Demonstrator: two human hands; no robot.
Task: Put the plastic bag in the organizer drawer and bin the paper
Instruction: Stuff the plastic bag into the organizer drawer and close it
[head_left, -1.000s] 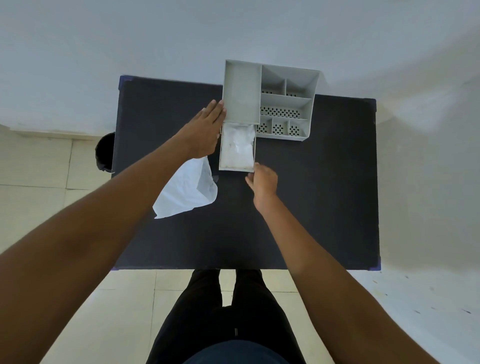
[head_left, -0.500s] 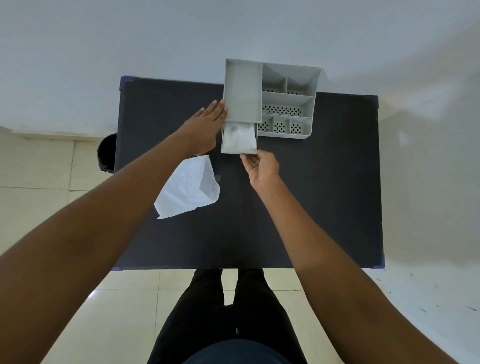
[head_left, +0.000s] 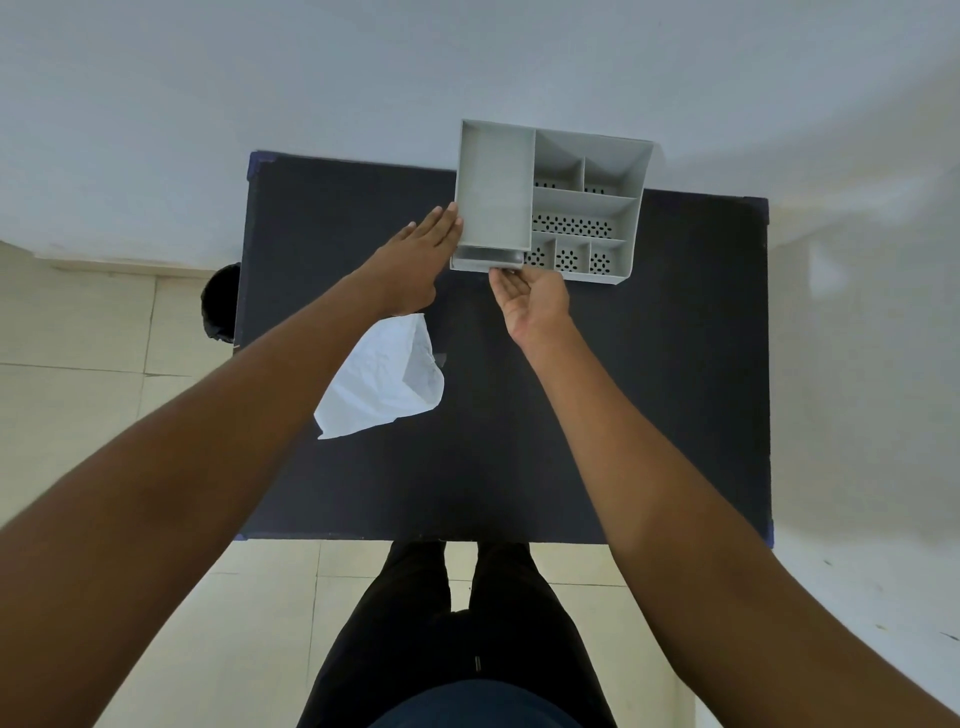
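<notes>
A grey plastic organizer (head_left: 587, 200) with several compartments stands at the table's far edge. Its drawer (head_left: 485, 260) is pushed almost fully in, only a thin strip of it showing. The plastic bag inside is hidden. My left hand (head_left: 415, 260) lies flat against the organizer's left side, fingers extended. My right hand (head_left: 535, 296) presses its fingertips on the drawer's front, palm up, holding nothing. A crumpled white paper (head_left: 384, 379) lies on the table near my left forearm.
The table (head_left: 649, 389) has a black top and stands against a white wall. A black bin (head_left: 221, 301) sits on the tiled floor just past the table's left edge. My legs show below the near edge.
My right hand has pushed the drawer with the plastic bag into the organizer, from well out to nearly shut. My left hand stayed braced on the organizer's side.
</notes>
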